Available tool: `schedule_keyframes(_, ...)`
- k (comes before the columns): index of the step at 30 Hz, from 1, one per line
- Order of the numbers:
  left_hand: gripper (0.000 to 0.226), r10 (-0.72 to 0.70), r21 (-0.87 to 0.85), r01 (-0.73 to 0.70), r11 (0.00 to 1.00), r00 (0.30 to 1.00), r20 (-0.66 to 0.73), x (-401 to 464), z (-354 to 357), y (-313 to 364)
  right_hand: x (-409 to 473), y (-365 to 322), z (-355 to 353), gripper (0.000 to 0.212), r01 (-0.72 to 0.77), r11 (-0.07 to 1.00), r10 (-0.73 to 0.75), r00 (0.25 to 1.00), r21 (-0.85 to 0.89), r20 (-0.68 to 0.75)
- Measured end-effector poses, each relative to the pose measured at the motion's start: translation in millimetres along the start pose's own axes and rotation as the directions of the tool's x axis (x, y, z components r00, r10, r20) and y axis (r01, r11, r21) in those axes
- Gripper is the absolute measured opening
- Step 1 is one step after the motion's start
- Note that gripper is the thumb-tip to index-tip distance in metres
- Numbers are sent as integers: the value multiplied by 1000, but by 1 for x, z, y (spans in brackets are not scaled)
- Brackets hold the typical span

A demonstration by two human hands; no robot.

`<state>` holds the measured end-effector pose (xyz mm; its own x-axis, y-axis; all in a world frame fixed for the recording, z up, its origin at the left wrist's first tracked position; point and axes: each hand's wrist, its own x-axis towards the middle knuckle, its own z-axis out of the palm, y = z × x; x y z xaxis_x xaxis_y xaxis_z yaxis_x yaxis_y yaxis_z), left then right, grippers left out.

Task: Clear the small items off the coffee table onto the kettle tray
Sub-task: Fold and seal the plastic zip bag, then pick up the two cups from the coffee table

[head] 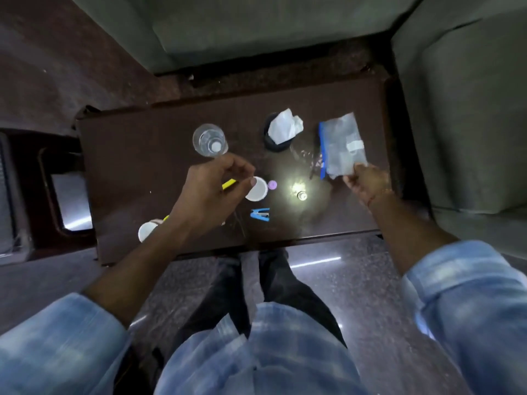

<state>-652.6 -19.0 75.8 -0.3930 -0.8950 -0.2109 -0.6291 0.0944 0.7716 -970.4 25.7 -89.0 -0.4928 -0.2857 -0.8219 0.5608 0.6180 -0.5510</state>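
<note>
Small items: they lay scattered over the dark brown glossy coffee table below me, none yet cleared.
Plastic bag: the clear zip bag with a blue edge sat at the table's right end; my right hand pinched its near corner. I judged it light, limp and slippery, best lifted by that corner or the stiffer zip edge.
White lid: the round white plastic lid lay mid-table, my left hand curled above it, thumb tip touching its rim. Whether those fingers also held the yellow pen under them, I could not tell. It looked light and stiff, so I would grip it by the rim.
Clear cup: the transparent plastic tumbler stood just beyond my left hand; thin-walled, likely to crush if squeezed.
Nearby: a small purple disc, a blue stapler, a crumpled white paper on a black round holder.
Hidden: no kettle tray was in view; glare washed out the small object near the table's front.
</note>
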Motion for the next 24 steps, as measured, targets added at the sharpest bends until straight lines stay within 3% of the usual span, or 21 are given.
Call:
schedule_keyframes(2, 10, -16, 5, 16, 1000, 1000, 3, 3, 3, -9, 14, 5, -1, 8, -56, 996, 57, 998, -68, 19)
schedule_keyframes(5, 11, -27, -4, 27, 1000, 999, 22, 6, 2, -15, 25, 12, -9, 34, -133, 977, 126, 991, -165, -50)
schedule_keyframes(8, 13, -20, -14, 20, 1000, 1000, 25, 8, -8, -13, 11, 4, -19, 10, -110, 976, 86, 987, -190, -133)
schedule_keyframes(10, 14, -5, -17, 6, 1000, 1000, 14, 9, -17, -9, 4, -4, -27, 22, -102, 953, 70, 990, -284, -121)
schedule_keyframes(12, 16, 13, -12, -13, 1000, 1000, -1, 11, -26, -5, -9, -13, -28, 18, -80, 886, 44, 995, -456, -90)
schedule_keyframes(13, 16, 20, -9, -21, 1000, 1000, -7, 11, -31, -4, -14, -16, -27, 10, -49, 850, 4, 996, -524, -86)
schedule_keyframes(15, 18, 35, -15, -35, 999, 999, -10, 11, -37, -5, -21, -17, -22, 40, 59, 737, -173, 980, -673, -103)
schedule_keyframes(17, 19, 42, -27, -42, 999, 999, 4, 10, -41, -9, -34, -17, -10, 52, 206, 627, -334, 942, -751, -20)
schedule_keyframes(20, 20, 35, -38, -34, 999, 999, 20, 4, -42, -18, -54, -10, 12, 47, 387, 525, -423, 891, -758, 163)
schedule_keyframes(24, 15, -26, -21, 27, 999, 999, 41, -10, -47, -40, -99, 22, 58, 44, 650, 370, -516, 738, -663, 435)
